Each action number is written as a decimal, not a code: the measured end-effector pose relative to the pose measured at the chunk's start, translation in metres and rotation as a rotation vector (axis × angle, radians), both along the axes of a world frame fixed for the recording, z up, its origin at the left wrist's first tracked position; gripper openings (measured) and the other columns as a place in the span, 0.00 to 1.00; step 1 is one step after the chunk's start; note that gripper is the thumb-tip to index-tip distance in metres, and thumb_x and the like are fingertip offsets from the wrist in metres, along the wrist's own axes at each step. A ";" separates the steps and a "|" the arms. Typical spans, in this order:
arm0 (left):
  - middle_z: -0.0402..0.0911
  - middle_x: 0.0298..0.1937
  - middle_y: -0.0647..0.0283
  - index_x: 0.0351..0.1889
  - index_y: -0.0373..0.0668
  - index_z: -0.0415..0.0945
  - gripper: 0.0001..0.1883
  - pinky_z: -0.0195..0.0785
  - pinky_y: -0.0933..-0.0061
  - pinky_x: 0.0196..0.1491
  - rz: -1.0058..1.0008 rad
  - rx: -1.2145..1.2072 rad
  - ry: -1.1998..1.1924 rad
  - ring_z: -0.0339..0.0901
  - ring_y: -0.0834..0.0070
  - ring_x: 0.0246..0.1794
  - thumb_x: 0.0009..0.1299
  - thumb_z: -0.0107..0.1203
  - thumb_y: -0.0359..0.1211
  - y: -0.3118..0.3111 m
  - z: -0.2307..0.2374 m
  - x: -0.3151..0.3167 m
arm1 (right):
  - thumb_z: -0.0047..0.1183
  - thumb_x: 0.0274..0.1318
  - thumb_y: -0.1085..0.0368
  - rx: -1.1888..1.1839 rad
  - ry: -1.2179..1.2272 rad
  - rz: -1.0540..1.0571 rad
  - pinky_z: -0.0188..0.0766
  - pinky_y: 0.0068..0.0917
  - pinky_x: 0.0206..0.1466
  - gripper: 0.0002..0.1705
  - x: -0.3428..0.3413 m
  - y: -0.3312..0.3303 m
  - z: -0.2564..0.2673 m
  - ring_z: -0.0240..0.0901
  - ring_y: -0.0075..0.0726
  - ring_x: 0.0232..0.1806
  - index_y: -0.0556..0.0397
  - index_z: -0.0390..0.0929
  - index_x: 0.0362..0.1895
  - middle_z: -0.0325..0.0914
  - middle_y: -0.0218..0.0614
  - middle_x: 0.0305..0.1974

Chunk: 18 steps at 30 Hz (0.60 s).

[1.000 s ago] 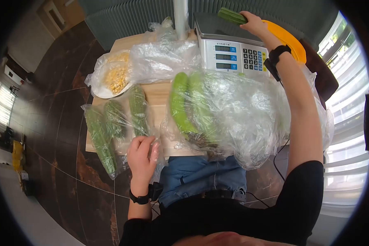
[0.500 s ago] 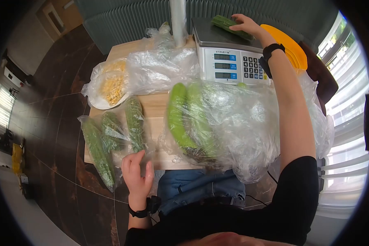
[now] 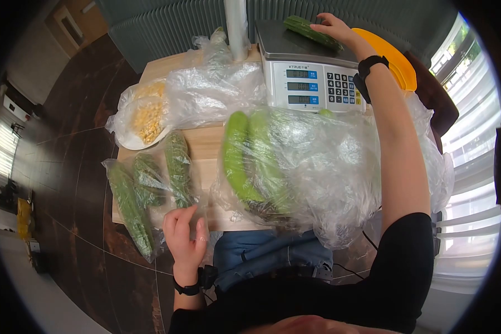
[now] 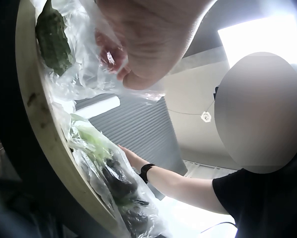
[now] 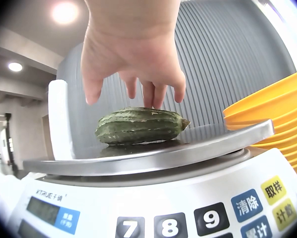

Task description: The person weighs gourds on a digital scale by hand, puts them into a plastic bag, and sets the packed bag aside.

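A ridged green gourd (image 5: 138, 126) lies on the metal plate of the white scale (image 3: 312, 86). Above it, in the right wrist view, the right hand (image 5: 133, 54) spreads its fingers downward, with a gap between most fingertips and the gourd. The left hand (image 3: 185, 236) is at the near edge of the table, by a clear bag holding several green gourds (image 3: 129, 209); its fingers are loosely bent over the bag's plastic. In the left wrist view, thin plastic (image 4: 89, 54) lies against the fingers; whether they pinch it is unclear.
Bagged light-green vegetables (image 3: 236, 161) lie mid-table beside crumpled plastic (image 3: 339, 161). At the back left, a plate of yellow pieces (image 3: 149, 119) sits in plastic. Stacked yellow baskets (image 3: 392, 61) stand right of the scale, and a white roll (image 3: 236, 28) stands behind.
The gourd came down onto the scale and the right hand let it go, its fingers spreading. The left hand shifted slightly toward the body and its fingers loosened.
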<state>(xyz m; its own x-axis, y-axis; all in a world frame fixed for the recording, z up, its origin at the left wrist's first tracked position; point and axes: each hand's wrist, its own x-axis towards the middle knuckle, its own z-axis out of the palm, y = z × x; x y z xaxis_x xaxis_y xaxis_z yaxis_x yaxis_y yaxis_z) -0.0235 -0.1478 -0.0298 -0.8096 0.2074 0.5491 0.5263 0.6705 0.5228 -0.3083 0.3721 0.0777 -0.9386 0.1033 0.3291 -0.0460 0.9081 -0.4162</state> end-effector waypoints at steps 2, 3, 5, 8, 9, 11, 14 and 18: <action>0.72 0.38 0.57 0.45 0.38 0.75 0.16 0.61 0.64 0.44 0.003 0.003 -0.004 0.69 0.61 0.39 0.57 0.57 0.29 0.000 0.001 0.001 | 0.54 0.49 0.38 -0.014 -0.003 0.000 0.57 0.38 0.65 0.46 0.000 -0.001 0.002 0.59 0.51 0.63 0.50 0.58 0.65 0.63 0.52 0.60; 0.72 0.38 0.57 0.45 0.38 0.75 0.16 0.61 0.64 0.44 0.004 0.002 -0.004 0.69 0.61 0.39 0.57 0.57 0.29 0.000 0.001 0.001 | 0.54 0.49 0.38 -0.027 -0.007 -0.001 0.57 0.38 0.65 0.46 0.000 -0.002 0.002 0.60 0.51 0.62 0.50 0.58 0.65 0.64 0.52 0.60; 0.72 0.37 0.57 0.45 0.38 0.75 0.16 0.61 0.64 0.43 0.009 0.007 0.008 0.69 0.61 0.39 0.57 0.57 0.28 0.000 0.001 0.000 | 0.55 0.49 0.40 0.003 0.003 -0.025 0.59 0.38 0.63 0.44 0.001 -0.005 -0.006 0.62 0.52 0.61 0.49 0.59 0.65 0.65 0.51 0.59; 0.72 0.32 0.59 0.42 0.40 0.76 0.15 0.61 0.65 0.39 0.020 -0.005 -0.005 0.69 0.62 0.34 0.55 0.57 0.27 0.000 0.002 0.001 | 0.57 0.48 0.47 0.200 -0.002 -0.039 0.63 0.39 0.60 0.38 0.006 -0.014 -0.008 0.65 0.53 0.58 0.49 0.62 0.62 0.68 0.52 0.55; 0.72 0.32 0.59 0.42 0.40 0.76 0.15 0.61 0.65 0.39 0.034 -0.004 -0.011 0.69 0.62 0.34 0.55 0.57 0.27 -0.001 0.002 0.002 | 0.57 0.48 0.52 0.363 -0.011 -0.027 0.64 0.40 0.59 0.36 0.006 -0.021 -0.008 0.67 0.53 0.56 0.50 0.64 0.61 0.70 0.52 0.53; 0.70 0.26 0.61 0.38 0.41 0.77 0.12 0.61 0.66 0.35 -0.032 -0.038 -0.025 0.69 0.62 0.29 0.54 0.57 0.26 -0.004 0.007 0.002 | 0.56 0.47 0.58 0.378 -0.013 -0.093 0.65 0.41 0.57 0.32 0.009 -0.037 -0.011 0.69 0.53 0.53 0.51 0.65 0.58 0.73 0.52 0.49; 0.71 0.22 0.62 0.33 0.43 0.77 0.09 0.61 0.67 0.31 -0.004 -0.038 0.011 0.69 0.64 0.23 0.54 0.57 0.26 -0.001 0.021 0.001 | 0.57 0.47 0.56 0.155 0.196 0.031 0.68 0.38 0.54 0.33 0.014 -0.067 -0.014 0.72 0.49 0.50 0.52 0.65 0.58 0.73 0.49 0.49; 0.69 0.16 0.63 0.31 0.43 0.77 0.07 0.59 0.70 0.24 0.058 0.006 -0.047 0.68 0.69 0.16 0.54 0.61 0.30 -0.005 0.039 0.000 | 0.57 0.48 0.58 -0.434 -0.044 0.465 0.67 0.34 0.55 0.35 0.091 -0.161 0.008 0.69 0.36 0.49 0.53 0.63 0.62 0.70 0.39 0.52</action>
<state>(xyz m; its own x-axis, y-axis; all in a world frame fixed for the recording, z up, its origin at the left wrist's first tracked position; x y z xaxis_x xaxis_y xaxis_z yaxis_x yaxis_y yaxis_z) -0.0238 -0.1531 0.0089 -0.8452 0.1563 0.5112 0.4613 0.6963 0.5499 -0.2172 0.2113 0.0855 -0.9292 -0.2032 0.3088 -0.3693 0.5455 -0.7524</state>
